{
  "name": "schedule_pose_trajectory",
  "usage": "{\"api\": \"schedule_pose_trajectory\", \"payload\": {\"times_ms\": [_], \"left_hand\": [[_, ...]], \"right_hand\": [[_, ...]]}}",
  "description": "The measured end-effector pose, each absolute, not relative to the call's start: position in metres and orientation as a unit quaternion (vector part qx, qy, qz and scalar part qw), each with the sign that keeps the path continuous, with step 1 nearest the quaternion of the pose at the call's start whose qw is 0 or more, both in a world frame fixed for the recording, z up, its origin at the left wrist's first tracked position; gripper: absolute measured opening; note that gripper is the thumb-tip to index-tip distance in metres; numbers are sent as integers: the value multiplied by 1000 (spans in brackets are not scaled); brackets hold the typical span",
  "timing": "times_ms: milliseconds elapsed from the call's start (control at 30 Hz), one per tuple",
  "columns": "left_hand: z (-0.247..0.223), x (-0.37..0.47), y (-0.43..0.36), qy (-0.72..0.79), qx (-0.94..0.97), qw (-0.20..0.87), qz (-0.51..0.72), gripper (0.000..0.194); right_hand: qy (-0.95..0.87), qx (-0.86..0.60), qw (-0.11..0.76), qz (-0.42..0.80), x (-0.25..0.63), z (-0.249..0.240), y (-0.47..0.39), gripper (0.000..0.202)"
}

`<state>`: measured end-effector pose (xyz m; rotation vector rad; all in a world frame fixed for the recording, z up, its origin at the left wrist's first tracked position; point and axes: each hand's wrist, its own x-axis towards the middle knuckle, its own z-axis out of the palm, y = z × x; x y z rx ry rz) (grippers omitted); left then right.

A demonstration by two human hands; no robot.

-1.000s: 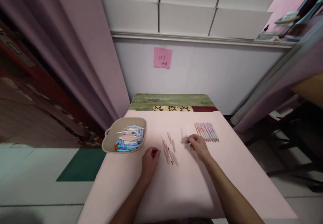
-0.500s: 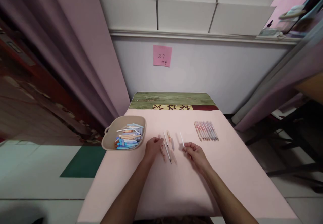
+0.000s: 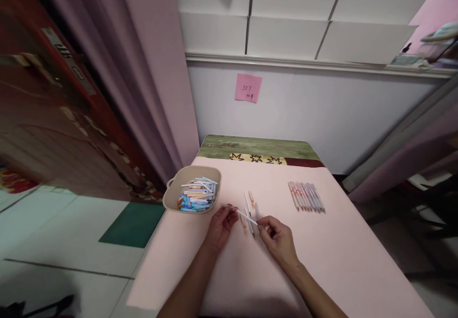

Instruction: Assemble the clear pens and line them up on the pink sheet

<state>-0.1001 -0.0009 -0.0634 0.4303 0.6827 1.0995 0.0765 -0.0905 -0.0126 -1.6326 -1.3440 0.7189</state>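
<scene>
My left hand (image 3: 221, 226) is closed on a small see-through pen part, probably a barrel, largely hidden by the fingers. A thin white pen refill (image 3: 246, 216) is pinched by my right hand (image 3: 277, 236), and its far end reaches the fingers of my left hand. Between and just beyond the hands lie loose pen parts: another white refill (image 3: 246, 200), an orange-tinted barrel piece (image 3: 251, 198) and a greyish piece (image 3: 256, 209). A pinkish barrel (image 3: 244, 223) lies beside my left hand.
A beige basket (image 3: 174, 197) filled with pen parts stands at the left of the pink-covered table (image 3: 236, 280). A row of several assembled pens (image 3: 307, 196) lies at the right. A pink note (image 3: 248, 88) is stuck to the wall behind.
My right hand has brought the white refill leftward and tilted it towards my left hand. My left hand has lifted a see-through pen part. The camera view has turned left.
</scene>
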Motion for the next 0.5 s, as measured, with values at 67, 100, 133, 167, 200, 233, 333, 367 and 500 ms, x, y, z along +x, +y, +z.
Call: {"api": "schedule_pose_trajectory", "payload": {"times_ms": [67, 100, 133, 167, 200, 233, 333, 367, 500], "left_hand": [[-65, -102, -1, 297, 191, 782, 514, 14], [-66, -102, -2, 290, 188, 783, 517, 14], [-67, -103, -2, 285, 187, 784, 518, 13], [-67, -103, -2, 281, 186, 785, 520, 13], [-68, -103, -2, 277, 186, 786, 520, 13], [-68, -103, -2, 275, 187, 786, 521, 13], [-67, -103, -3, 270, 191, 785, 524, 11], [-66, -102, -3, 269, 193, 784, 526, 11], [-63, -101, -5, 265, 205, 783, 524, 10]], "right_hand": [[-554, -663, 427, 268, 75, -15, -91, 16], [-557, -665, 423, 262, 74, -15, -91, 15], [-560, -666, 419, 258, 73, -15, -91, 15], [-562, -668, 416, 255, 73, -15, -91, 15], [-563, -670, 413, 251, 72, -14, -91, 15], [-566, -673, 409, 245, 72, -13, -90, 15], [-585, -678, 394, 204, 73, -7, -90, 13], [-597, -677, 389, 185, 74, -5, -90, 13], [-646, -653, 375, 128, 75, 1, -89, 13]]}}
